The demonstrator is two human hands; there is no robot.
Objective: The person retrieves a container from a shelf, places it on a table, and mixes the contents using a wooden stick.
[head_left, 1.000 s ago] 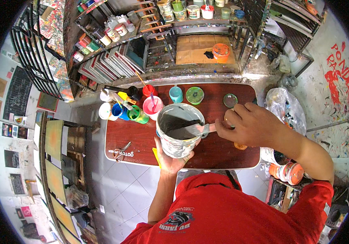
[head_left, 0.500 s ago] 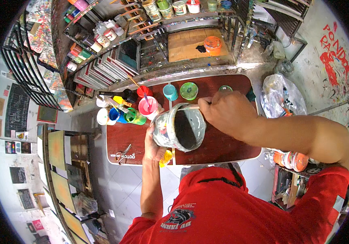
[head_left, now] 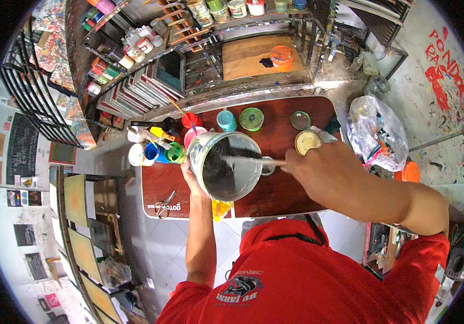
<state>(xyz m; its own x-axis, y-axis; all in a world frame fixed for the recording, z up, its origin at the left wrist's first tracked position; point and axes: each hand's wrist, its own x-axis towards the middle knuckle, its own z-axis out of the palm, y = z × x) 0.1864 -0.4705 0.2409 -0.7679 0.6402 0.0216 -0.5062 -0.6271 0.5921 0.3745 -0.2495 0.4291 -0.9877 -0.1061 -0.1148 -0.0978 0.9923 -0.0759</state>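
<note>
My left hand (head_left: pixel 193 181) grips the left side of a whitish paint tub (head_left: pixel 205 141) that is tilted so its mouth shows. Grey paint coats the inside wall, with a dark area on the left. In my right hand (head_left: pixel 308 170) is a stirring stick (head_left: pixel 267 161), held by its right end. Its grey-smeared other end reaches across the rim into the tub. Beyond my right hand is a round yellowish lid or container (head_left: pixel 307 141); which one I cannot tell. A pink paint cup (head_left: pixel 193 136) is partly hidden behind the tub.
On the red-brown table (head_left: pixel 291 197) stand a teal cup (head_left: pixel 226 120), green-topped containers (head_left: pixel 251 119) and several paint cups at the left. Scissors (head_left: pixel 165 204) lie near the front left. A plastic bag (head_left: pixel 375 129) sits right of the table. Shelves of paint run behind.
The stick has moved from the tub's upper rim to inside its mouth, as my right hand shifted right and down. The tub has moved left and its mouth faces up more.
</note>
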